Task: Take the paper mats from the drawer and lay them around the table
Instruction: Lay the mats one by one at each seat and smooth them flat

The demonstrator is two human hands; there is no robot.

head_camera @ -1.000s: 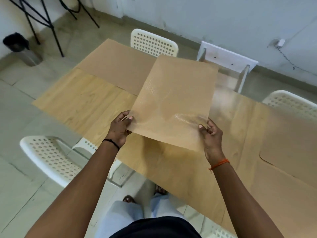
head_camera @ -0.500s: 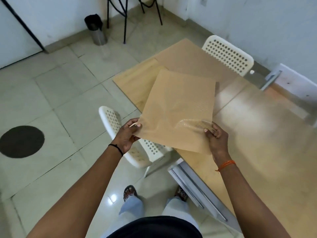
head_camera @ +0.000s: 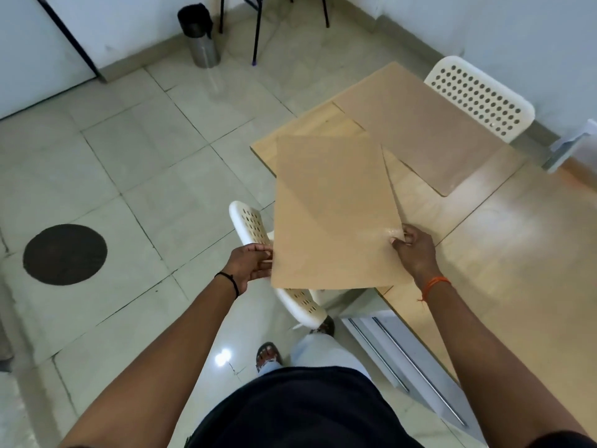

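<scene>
Paper mat (head_camera: 332, 215) is pinched at its near right edge by the right hand (head_camera: 415, 250) and held at its left edge by the curled fingers of the left hand (head_camera: 250, 265). It is held above the surface (head_camera: 484, 240) corner, over a white chair (head_camera: 255, 227). A second mat (head_camera: 429, 134) is laid flat beyond, near another chair (head_camera: 481, 95).

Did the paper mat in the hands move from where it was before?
Yes. The held paper mat has shifted toward the table's left end, now overhanging the corner above the near white chair, away from the laid mat.
</scene>
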